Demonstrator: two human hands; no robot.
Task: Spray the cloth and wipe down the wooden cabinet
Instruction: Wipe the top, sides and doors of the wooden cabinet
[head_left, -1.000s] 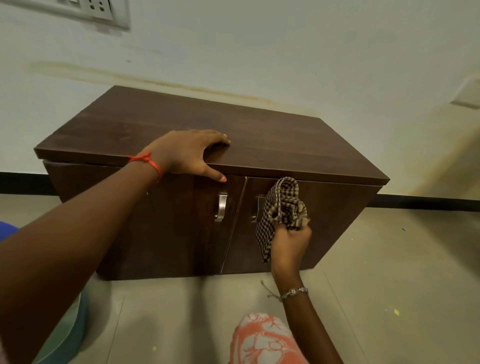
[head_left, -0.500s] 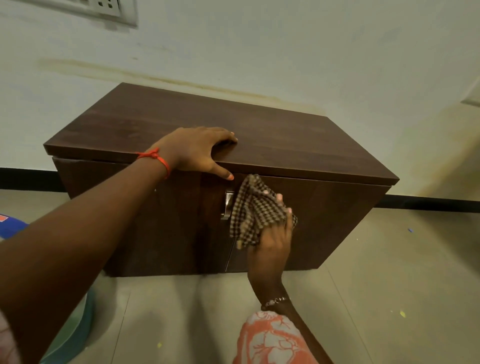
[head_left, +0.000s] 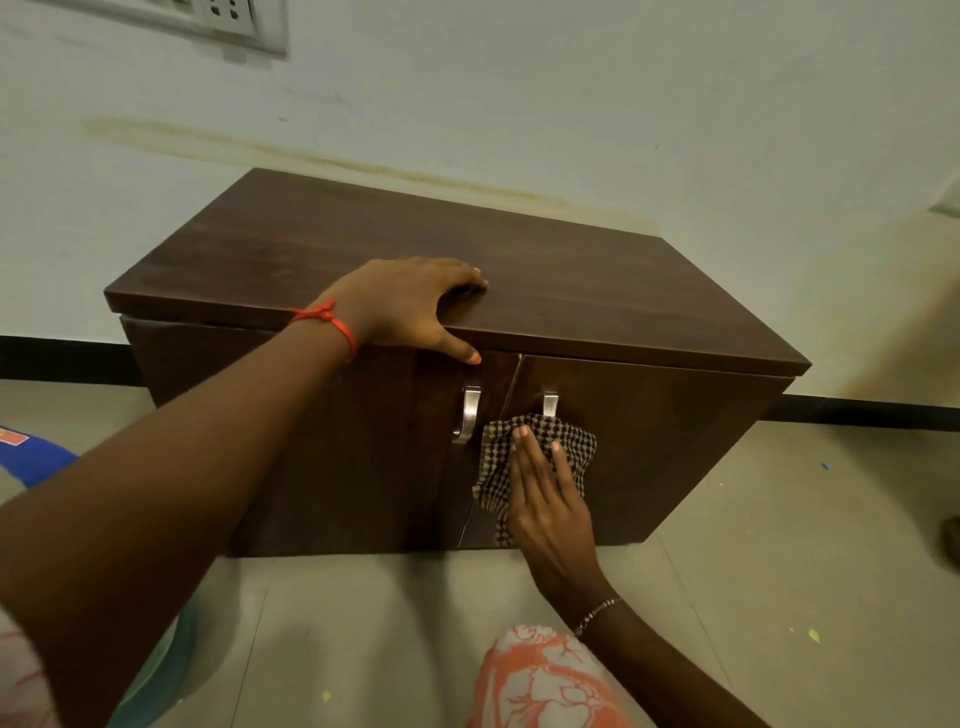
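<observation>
A low dark wooden cabinet with two doors stands on the floor against a white wall. My left hand rests on its top front edge, fingers spread over the top and thumb down over the edge. My right hand presses a brown-and-white checked cloth flat against the front, at the seam between the doors, just below the right metal handle. The left handle shows beside the cloth. No spray bottle is in view.
A wall socket plate sits high at the top left. A blue object lies on the floor at the left edge, a teal one near my left arm. My knee in orange-patterned fabric is below. Tiled floor extends to the right.
My right hand with the cloth went from the right door to the left over the handles, then down onto the door seam. The left hand stayed on the top edge.
</observation>
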